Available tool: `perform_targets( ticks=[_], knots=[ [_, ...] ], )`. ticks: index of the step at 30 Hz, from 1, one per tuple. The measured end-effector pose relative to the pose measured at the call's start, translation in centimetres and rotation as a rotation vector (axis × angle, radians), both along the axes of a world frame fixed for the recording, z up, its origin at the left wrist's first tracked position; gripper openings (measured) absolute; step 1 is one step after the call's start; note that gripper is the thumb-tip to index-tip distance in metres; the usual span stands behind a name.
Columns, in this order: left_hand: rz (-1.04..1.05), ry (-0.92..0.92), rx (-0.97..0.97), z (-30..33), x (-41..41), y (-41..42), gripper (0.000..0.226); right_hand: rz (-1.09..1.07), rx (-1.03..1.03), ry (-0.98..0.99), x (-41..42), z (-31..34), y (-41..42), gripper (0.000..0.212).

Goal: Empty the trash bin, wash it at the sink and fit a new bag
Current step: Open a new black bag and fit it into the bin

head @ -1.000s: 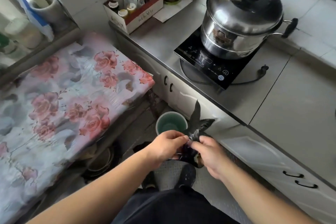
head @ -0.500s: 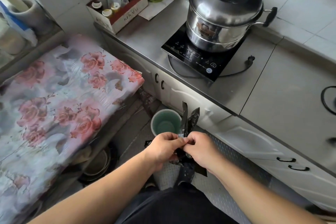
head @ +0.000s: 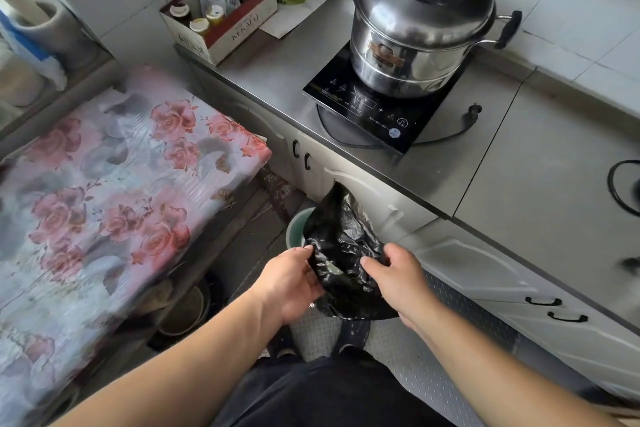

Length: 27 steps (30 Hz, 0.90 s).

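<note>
A crumpled black plastic bag (head: 341,239) hangs spread between my two hands above the floor. My left hand (head: 291,282) grips its left edge and my right hand (head: 398,277) grips its right edge, with the bag's mouth pulled apart. Behind the bag, a small green trash bin (head: 294,227) with a pale rim stands on the floor against the cabinet; the bag hides most of it.
A steel counter (head: 450,177) runs along the right with an induction hob (head: 374,111) and a lidded steel pot (head: 422,17). A table with a rose-print cover (head: 114,191) stands to the left. A cardboard box of bottles (head: 221,24) sits at the counter's far end. Cabinet doors (head: 485,284) line the right.
The bag was a tight twisted bundle pinched between both hands. Now my hands have drawn apart and the bag is spread wide, covering most of the bin.
</note>
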<state>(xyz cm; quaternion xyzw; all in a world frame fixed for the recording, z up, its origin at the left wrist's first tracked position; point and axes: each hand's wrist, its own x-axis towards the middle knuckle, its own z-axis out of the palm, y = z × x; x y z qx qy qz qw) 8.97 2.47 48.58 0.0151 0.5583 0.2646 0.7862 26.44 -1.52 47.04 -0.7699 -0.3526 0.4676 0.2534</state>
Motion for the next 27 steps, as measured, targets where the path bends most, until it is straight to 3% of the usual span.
perform_targets(
  ticks=[2, 4, 8, 10, 12, 13, 16, 18, 20, 23, 27],
  knots=[
    [0.049, -0.068, -0.045, -0.3, -1.0, 0.3, 0.033, -0.173, -0.043, 0.085, 0.3, -0.3, 0.1, 0.023],
    [0.080, -0.081, -0.047, -0.7, -2.1, 0.5, 0.035, -0.440, -0.098, 0.302, 0.4, -0.6, 0.5, 0.015],
    [0.038, 0.077, 0.038, -2.1, -3.5, 0.4, 0.017, -0.757, -0.177, 0.586, 0.9, -0.8, 1.6, 0.038],
    [-0.109, 0.208, 0.151, -2.6, -4.1, 0.0, 0.033, -0.768, -0.201, 0.562, 0.9, -0.9, 2.0, 0.043],
    [-0.292, 0.359, 0.246, -2.8, -4.7, -0.4, 0.058, -0.699, -0.184, 0.511, 0.5, -0.9, 2.1, 0.030],
    [-0.391, 0.452, 0.286, -3.0, -4.9, -0.5, 0.060, -0.632, -0.156, 0.486, 0.3, -0.9, 2.1, 0.024],
    [-0.684, 0.761, 0.379, -4.0, -5.4, -0.3, 0.045, -0.215, -0.083, 0.348, 0.1, -0.2, 1.8, 0.044],
    [-0.808, 0.918, 0.425, -4.5, -5.8, 0.1, 0.037, 0.188, -0.136, 0.060, 0.7, -0.4, 1.7, 0.050],
    [-0.902, 1.022, 0.485, -4.7, -6.4, 0.5, 0.032, 0.500, -0.228, -0.296, 1.2, -0.9, 1.8, 0.042],
    [-0.983, 1.109, 0.527, -5.2, -7.8, 0.9, 0.029, 0.631, -0.295, -0.586, 2.1, -1.6, 2.0, 0.028],
    [-1.084, 1.258, 0.496, -5.8, -10.0, 1.7, 0.014, 0.617, -0.308, -0.707, 4.1, -2.0, 1.9, 0.014]
  ],
)
